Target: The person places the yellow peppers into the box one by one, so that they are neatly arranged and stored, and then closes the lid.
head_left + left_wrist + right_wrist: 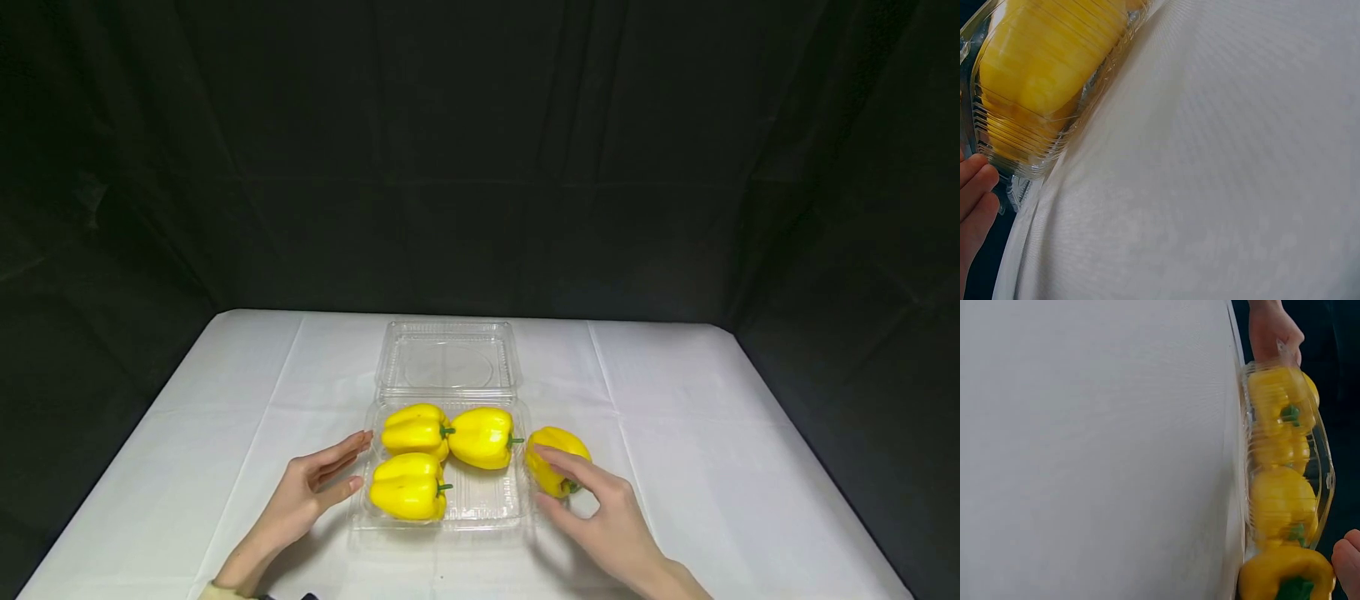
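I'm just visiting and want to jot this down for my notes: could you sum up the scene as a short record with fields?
Container: clear plastic box, open, lid on the far side
Inside: three yellow peppers: far left pepper, far right pepper, near left pepper
Outside: fourth pepper, just right of the box
Left fingers: beside the box's left edge
Right fingers: over the fourth pepper; contact unclear
Surface: white cloth
Backdrop: black fabric
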`<move>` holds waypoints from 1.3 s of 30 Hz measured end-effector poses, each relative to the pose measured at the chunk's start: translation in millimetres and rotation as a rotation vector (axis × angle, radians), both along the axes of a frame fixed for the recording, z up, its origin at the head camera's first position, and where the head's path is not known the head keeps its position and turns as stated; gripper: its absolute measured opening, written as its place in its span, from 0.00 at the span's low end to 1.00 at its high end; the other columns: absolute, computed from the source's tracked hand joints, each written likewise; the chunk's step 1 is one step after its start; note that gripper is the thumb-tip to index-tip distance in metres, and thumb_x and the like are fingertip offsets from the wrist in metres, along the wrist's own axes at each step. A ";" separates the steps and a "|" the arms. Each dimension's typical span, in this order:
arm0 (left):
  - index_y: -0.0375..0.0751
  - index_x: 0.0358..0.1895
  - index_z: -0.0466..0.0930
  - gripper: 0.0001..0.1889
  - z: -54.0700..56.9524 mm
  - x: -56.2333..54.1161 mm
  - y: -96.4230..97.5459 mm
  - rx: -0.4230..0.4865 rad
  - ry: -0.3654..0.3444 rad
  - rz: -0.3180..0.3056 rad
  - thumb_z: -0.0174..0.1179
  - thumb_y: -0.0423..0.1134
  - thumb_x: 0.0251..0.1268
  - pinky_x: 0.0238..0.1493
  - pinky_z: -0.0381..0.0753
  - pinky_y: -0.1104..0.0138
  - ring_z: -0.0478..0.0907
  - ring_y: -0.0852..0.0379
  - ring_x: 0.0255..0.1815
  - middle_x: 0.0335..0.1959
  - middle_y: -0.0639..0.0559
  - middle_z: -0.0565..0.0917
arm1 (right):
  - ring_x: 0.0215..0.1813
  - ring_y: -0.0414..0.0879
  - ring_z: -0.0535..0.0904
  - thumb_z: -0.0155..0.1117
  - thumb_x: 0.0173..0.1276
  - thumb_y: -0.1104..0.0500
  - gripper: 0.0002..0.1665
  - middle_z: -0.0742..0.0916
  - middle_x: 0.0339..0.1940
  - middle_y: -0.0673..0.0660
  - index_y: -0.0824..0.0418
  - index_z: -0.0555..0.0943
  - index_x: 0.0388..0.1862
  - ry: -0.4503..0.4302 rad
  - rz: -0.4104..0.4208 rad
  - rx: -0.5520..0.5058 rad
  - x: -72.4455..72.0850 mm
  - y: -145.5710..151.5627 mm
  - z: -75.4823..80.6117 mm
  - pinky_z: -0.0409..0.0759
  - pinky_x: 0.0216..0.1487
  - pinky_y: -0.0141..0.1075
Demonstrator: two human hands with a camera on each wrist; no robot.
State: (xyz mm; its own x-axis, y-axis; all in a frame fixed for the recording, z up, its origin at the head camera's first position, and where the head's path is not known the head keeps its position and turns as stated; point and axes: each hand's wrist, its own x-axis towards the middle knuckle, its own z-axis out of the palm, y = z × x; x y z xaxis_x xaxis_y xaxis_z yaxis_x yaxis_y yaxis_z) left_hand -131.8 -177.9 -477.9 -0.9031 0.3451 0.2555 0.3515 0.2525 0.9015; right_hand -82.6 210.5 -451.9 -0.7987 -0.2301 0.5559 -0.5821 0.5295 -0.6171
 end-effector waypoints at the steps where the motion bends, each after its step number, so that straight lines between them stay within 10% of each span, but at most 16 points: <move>1: 0.32 0.70 0.70 0.30 0.0 0.1 -0.1 0.001 -0.001 0.000 0.65 0.34 0.66 0.63 0.71 0.79 0.75 0.64 0.65 0.68 0.41 0.76 | 0.50 0.47 0.86 0.79 0.56 0.64 0.32 0.87 0.57 0.54 0.57 0.81 0.61 0.002 -0.005 0.000 0.6 0.9 0.7 0.83 0.54 0.28; 21: 0.33 0.70 0.70 0.29 -0.1 -0.4 0.0 -0.001 0.003 -0.004 0.65 0.33 0.66 0.63 0.71 0.79 0.75 0.65 0.65 0.68 0.41 0.76 | 0.63 0.37 0.80 0.79 0.51 0.71 0.34 0.86 0.59 0.58 0.64 0.81 0.60 0.053 -0.083 -0.043 0.7 20.1 -0.7 0.74 0.64 0.23; 39: 0.32 0.70 0.69 0.29 -0.9 -0.4 0.1 0.000 -0.003 -0.007 0.65 0.33 0.67 0.63 0.71 0.79 0.75 0.63 0.66 0.68 0.40 0.75 | 0.57 0.56 0.84 0.83 0.50 0.64 0.39 0.85 0.61 0.52 0.57 0.80 0.63 -0.042 -0.290 -0.010 -4.6 27.9 -12.2 0.69 0.62 0.15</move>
State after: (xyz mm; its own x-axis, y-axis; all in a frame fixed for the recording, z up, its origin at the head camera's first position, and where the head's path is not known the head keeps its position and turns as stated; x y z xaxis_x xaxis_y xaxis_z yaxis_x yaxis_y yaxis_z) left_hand -132.3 -177.8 -478.8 -0.9013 0.3514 0.2532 0.3509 0.2496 0.9025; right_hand -87.2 238.4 -464.1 -0.8530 0.0163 0.5217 -0.3810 0.6636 -0.6438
